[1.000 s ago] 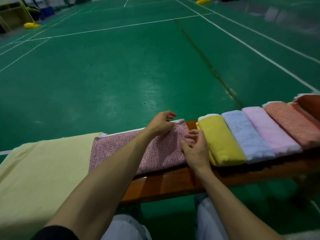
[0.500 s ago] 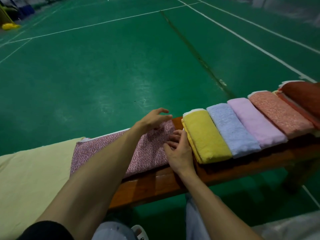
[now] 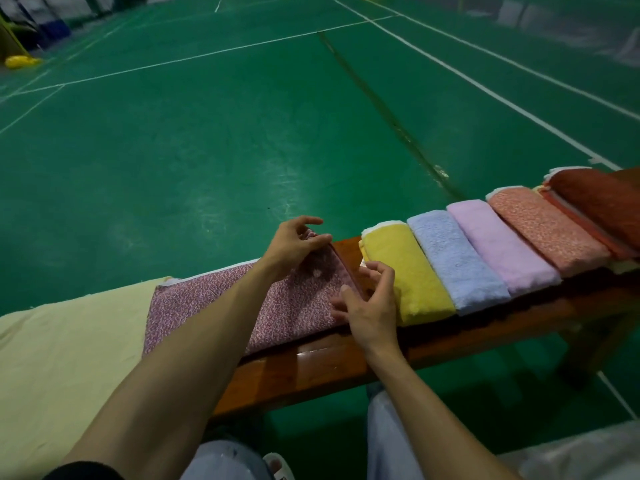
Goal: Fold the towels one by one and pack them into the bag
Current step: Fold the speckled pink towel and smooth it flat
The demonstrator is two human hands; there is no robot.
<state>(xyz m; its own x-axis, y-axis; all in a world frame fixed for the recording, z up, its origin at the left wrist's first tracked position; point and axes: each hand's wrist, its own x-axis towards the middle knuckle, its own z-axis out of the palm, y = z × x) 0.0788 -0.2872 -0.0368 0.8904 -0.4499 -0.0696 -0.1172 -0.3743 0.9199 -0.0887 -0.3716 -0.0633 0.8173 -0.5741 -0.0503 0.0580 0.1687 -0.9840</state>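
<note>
A pink speckled towel (image 3: 221, 306) lies spread across the wooden bench (image 3: 311, 368), its left part resting on a pale yellow cloth (image 3: 62, 348). My left hand (image 3: 294, 242) pinches the towel's far right corner and has it raised off the bench. My right hand (image 3: 370, 303) grips the near part of the same right edge, which is lifted too. To the right lie folded towels side by side: yellow (image 3: 405, 271), blue (image 3: 453, 258), lilac (image 3: 498, 247), salmon speckled (image 3: 543, 226) and dark red (image 3: 602, 202).
The bench stands on a green sports court floor (image 3: 242, 133) with white lines. My knees in light jeans (image 3: 388, 434) are below the bench's front edge. A white sheet (image 3: 588, 455) shows at the bottom right.
Both hands have closed on the pink towel's right edge and lifted it from the bench; before, they rested flat on it. The camera has shifted.
</note>
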